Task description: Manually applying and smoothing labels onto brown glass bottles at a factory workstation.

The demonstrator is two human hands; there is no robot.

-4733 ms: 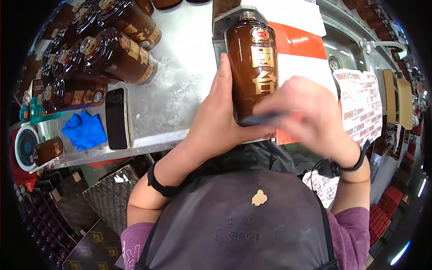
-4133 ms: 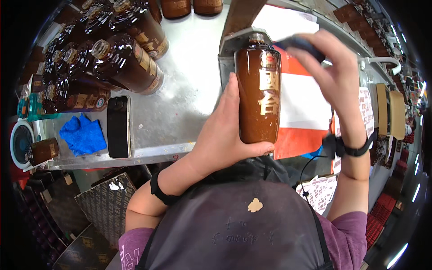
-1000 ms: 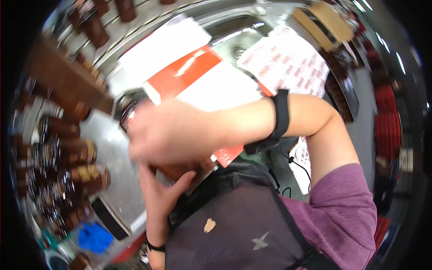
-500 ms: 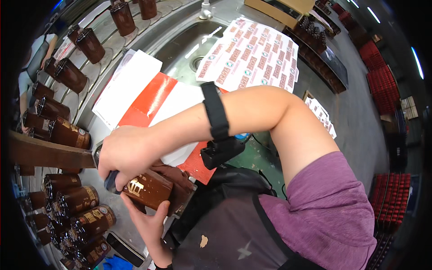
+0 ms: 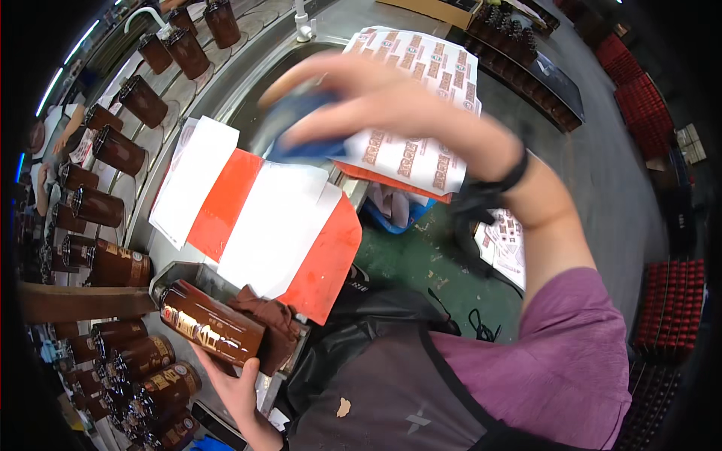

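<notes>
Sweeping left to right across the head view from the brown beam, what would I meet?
Brown beam → brown glass bottle at the left hand → brown cloth → blue container → lower printed sheet → large red stack near the right edge.

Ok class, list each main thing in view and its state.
Brown bottle, lying on its side
Left hand, holding the bottle
Right hand, raised, gripping a blurred dark blue object
Brown cloth, crumpled
Printed sheet, spread out
White papers, lying flat
Row of bottles, upright
</notes>
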